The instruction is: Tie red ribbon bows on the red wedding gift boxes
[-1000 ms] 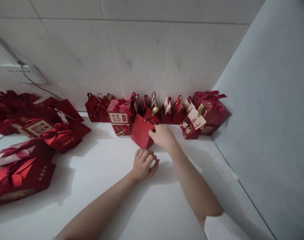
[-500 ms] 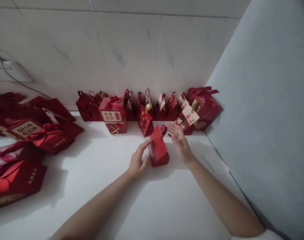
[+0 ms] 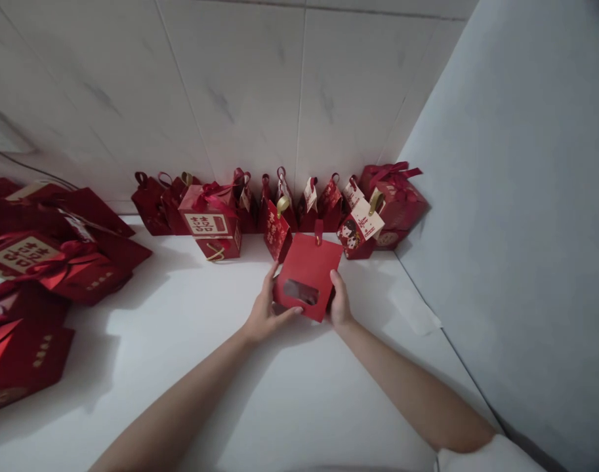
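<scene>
Over the white tabletop (image 3: 299,406), near the gold-looped box (image 3: 277,233), you hold the red windowed box (image 3: 311,262) tilted, your left hand (image 3: 262,316) gripping its left side, your right hand (image 3: 341,303) its right.

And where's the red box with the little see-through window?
In the head view, the red windowed box is near the middle, held between the left hand and the right hand, in front of the gift boxes lined up along the tiled wall.

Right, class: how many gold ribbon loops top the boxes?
3: the left loop, towards the back; the middle loop, just behind the held box; and the right loop, above the cartoon-figure box. Others may be hidden.
</scene>
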A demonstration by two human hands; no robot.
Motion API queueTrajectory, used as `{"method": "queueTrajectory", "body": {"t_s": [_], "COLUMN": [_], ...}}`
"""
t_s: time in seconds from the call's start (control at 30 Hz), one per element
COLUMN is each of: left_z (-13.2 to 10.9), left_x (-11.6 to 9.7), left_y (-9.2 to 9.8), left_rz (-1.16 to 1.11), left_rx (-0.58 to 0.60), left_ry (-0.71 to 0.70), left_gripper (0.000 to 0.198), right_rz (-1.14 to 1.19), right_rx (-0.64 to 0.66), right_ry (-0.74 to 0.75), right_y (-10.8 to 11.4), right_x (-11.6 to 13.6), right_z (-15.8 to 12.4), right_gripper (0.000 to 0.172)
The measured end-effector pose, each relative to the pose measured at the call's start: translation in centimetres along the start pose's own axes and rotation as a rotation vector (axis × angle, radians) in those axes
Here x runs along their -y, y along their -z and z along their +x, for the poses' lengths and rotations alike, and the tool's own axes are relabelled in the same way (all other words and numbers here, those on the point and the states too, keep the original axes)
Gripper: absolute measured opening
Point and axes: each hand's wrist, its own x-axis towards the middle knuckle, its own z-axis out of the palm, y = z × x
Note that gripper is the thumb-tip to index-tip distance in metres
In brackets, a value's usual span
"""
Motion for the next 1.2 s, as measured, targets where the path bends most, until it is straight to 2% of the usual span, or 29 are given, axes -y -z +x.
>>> {"method": "queueTrajectory", "body": {"t_s": [0.1,0.27,0.37,0.47,0.63,0.7,0.77,0.8,0.87,0.97,1.07,1.2], "left_z": [0.2,0.6,0.5,0.4,0.1,0.0,-0.1,-0.1,0.0,0.3,0.9,1.7], "left_x": [0.1,0.1,0.1,0.3,0.9,0.9,0.6,0.4,0.1,0.2,0.7,1.1], "left_y": [-0.2,0.1,0.3,0.5,1.0,0.7,0.1,-0.2,-0.7,-0.6,0.3,1.7], "left_rz": [-0.048,0.016,0.185,0.312,0.382,0.283,0.072,-0.047,-0.236,-0.339,-0.415,-0.587], "left_rx": [-0.048,0.124,0.151,0.148,0.172,0.08,-0.117,-0.228,-0.422,-0.598,-0.618,-0.471], "left_ry": [0.04,0.12,0.029,-0.104,-0.213,-0.215,-0.149,-0.095,0.007,0.157,0.32,0.405], "left_gripper": [0.1,0.076,0.07,0.071,0.076,0.088,0.098,0.098,0.081,0.053,0.046,0.052], "right_rz": [0.075,0.0,-0.021,-0.04,-0.064,-0.077,-0.063,-0.039,0.025,0.09,0.168,0.223], "right_rx": [-0.011,0.047,0.045,-0.026,-0.092,-0.095,-0.067,-0.036,0.046,0.155,0.25,0.469], "right_ry": [0.032,0.015,-0.008,0.04,0.083,0.041,-0.061,-0.13,-0.281,-0.47,-0.604,-0.651], "right_y": [0.7,2.0,2.4,2.8,3.0,2.5,1.8,1.4,1.0,1.4,2.1,2.4], "right_x": [-0.8,-0.6,-0.5,-1.1,-1.3,-0.7,0.0,0.3,0.6,0.4,0.0,0.3], "right_z": [0.1,0.1,0.2,0.2,-0.2,-0.4,-0.8,-1.1,-1.6,-1.7,-1.2,-0.9], "right_gripper": [0.052,0.057,0.063,0.065,0.064,0.066,0.067,0.065,0.056,0.042,0.037,0.039]}}
